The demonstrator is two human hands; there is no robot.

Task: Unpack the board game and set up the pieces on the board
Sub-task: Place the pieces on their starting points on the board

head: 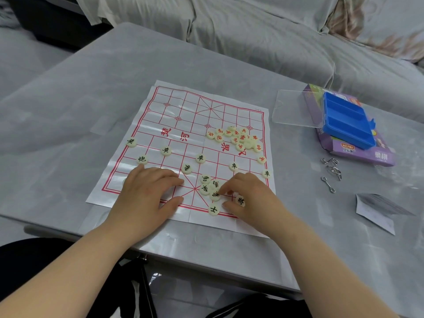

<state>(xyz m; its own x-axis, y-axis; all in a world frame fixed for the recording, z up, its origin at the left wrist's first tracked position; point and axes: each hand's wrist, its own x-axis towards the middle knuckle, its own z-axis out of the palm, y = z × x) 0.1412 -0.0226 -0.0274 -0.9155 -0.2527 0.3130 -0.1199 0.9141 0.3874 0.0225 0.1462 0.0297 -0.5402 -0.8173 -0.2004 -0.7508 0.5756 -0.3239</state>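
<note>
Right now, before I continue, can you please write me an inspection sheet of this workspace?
Surface: grey table.
Job's things: board lies flat; black pieces are spread on its near half; red pieces are heaped right of the middle; blue tray is empty and sits on the purple box, with the clear lid beside it.
Clutter: metal wire puzzles and folded leaflet, right of the board.
Grips: left grip rests flat on the board; right grip has fingers curled at a cluster of black pieces, and I cannot tell if it holds one.
Cables: nothing seen.
Surroundings: sofa under a grey cover, behind the table.
</note>
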